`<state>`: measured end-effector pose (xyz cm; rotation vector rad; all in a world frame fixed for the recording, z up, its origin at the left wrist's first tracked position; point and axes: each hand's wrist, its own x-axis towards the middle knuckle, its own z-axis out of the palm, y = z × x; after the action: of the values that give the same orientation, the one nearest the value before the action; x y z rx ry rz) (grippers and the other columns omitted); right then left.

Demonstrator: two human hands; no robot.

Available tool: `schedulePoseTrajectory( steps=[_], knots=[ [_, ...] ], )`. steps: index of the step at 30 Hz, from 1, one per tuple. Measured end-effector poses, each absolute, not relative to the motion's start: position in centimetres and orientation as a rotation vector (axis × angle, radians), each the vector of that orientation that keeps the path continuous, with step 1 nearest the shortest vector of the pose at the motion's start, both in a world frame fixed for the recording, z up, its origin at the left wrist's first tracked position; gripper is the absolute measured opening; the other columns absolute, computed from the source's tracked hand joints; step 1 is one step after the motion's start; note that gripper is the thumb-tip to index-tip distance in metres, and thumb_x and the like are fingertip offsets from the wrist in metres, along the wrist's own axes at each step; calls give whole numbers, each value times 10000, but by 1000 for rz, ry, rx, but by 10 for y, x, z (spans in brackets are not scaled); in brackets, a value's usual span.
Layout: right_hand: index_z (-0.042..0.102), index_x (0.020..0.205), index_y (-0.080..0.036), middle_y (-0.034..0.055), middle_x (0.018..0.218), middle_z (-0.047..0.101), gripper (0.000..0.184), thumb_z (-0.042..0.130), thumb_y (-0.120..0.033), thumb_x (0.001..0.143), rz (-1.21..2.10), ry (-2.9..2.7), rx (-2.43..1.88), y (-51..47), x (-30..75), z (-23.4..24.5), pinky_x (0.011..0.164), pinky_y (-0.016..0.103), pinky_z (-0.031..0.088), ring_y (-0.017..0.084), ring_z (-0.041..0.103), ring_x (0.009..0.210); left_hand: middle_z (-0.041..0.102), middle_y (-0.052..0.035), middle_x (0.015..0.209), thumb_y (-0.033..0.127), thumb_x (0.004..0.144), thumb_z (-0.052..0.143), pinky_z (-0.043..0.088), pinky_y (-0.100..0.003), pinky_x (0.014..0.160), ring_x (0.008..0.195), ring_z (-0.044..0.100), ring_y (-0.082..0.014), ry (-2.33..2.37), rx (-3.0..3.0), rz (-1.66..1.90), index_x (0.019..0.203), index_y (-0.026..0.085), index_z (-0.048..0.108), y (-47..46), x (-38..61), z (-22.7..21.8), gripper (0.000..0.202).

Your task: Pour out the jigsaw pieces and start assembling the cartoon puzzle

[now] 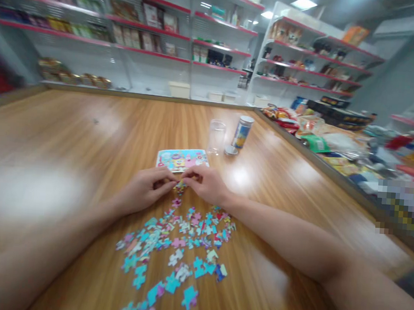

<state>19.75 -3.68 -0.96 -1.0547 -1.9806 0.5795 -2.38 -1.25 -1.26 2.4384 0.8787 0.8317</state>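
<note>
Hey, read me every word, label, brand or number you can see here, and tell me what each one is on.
No text can be read with certainty.
Printed can: label too blurred to read.
Picture card: any lettering too small to tell.
Puzzle pieces: no lettering I can make out.
Green packet: pale marks, too blurred to read.
Boxes on the back shelves: too small and blurred to read.

No text is showing legibly: print is blurring on the card [183, 160], the can [243, 131] standing near the table [124, 121]'s far right corner, and the green bag [317, 144] lying beyond the right edge.
</note>
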Motion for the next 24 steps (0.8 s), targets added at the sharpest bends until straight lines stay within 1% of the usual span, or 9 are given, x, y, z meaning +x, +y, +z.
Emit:
schedulePoseTrajectory(
  steps=[3,7,8,10,12,14,19,24],
  knots=[
    [724,945,-163,23,843,717,102,651,-181,876,614,-1965,-1106,-36,205,-10,713,244,474,119,618,739,624,-25,806,273,928,545,412,-196,613,644,516,-89,922,2443,859,994,163,696,-12,-21,-13,198],
    [721,958,-167,31,839,719,117,655,-225,881,695,-1957,-1100,-39,211,-12,672,252,496,127,635,719,631,-37,881,182,905,544,435,-208,632,671,530,-88,925,2432,891,967,158,678,-13,-20,-14,150],
    [723,962,-172,28,823,717,122,664,-234,875,692,-1967,-1098,-39,212,-12,658,254,497,128,634,706,640,-43,903,166,898,546,454,-217,652,694,549,-93,917,2437,888,958,159,678,-13,-19,-14,145],
    [727,975,-181,30,832,722,132,671,-244,874,707,-1981,-1097,-40,213,-12,664,261,510,135,647,717,666,-58,944,145,885,559,500,-248,738,812,609,-124,873,2456,893,958,160,682,-14,-18,-14,144],
    [734,947,-186,30,827,724,117,676,-254,872,704,-1992,-1120,-40,214,-12,654,267,510,138,645,704,689,-69,1016,132,881,561,524,-289,846,934,641,-150,776,2468,886,945,163,689,-15,-18,-15,146],
    [736,921,-187,30,815,721,105,676,-256,871,710,-1990,-1147,-40,214,-12,643,271,510,139,641,689,699,-69,1061,131,882,564,530,-313,902,990,651,-159,718,2476,862,940,169,701,-15,-18,-16,154],
    [724,844,-176,25,775,709,55,696,-222,833,705,-1974,-1187,-41,210,-10,629,263,512,138,641,676,705,-73,1080,152,889,579,550,-332,905,987,662,-162,722,2484,847,973,180,722,-15,-21,-17,168],
    [722,804,-168,14,728,693,39,689,-190,807,666,-1968,-1226,-43,208,-8,599,247,484,126,616,640,702,-80,1082,165,901,579,554,-329,900,985,663,-160,728,2491,846,978,176,729,-15,-23,-17,169]
  ],
)
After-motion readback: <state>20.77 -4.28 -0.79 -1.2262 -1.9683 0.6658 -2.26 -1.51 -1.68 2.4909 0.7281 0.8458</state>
